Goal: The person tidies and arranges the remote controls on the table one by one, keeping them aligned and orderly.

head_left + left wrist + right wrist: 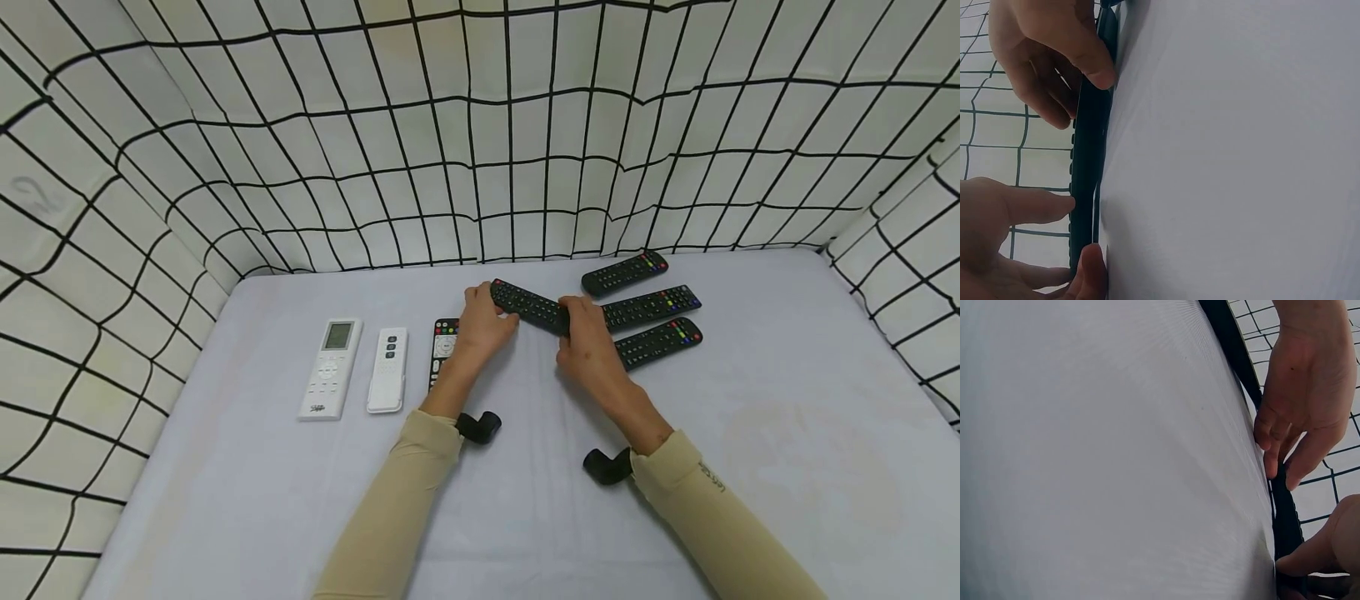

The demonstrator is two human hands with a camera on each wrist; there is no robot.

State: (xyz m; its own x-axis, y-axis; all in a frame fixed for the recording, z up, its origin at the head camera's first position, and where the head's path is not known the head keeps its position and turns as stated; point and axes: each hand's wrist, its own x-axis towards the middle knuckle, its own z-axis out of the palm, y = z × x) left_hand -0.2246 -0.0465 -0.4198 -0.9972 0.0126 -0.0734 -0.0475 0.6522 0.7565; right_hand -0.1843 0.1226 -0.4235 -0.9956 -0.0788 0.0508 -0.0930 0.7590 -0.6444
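Both hands hold a black remote control point(531, 307), its dotted keys facing up and a red button at its left end. My left hand point(483, 325) pinches that left end between thumb and fingers. At the other end my right hand point(588, 346) grips it, thumb on the near side. In the left wrist view the remote point(1088, 156) appears edge-on, close over the white cloth, with the left hand point(1016, 237) at the bottom. The right wrist view shows my right hand point(1329, 550) low at the corner and part of the remote point(1286, 519).
Right of the hands lie several black remotes: the far one point(625, 273), the middle one point(652, 307) and the near one point(660, 342), partly covered. Leftward are a remote with white keys point(444, 343), a slim white remote point(387, 371) and a white remote with a screen point(331, 369). Black netting point(510, 158) surrounds the table.
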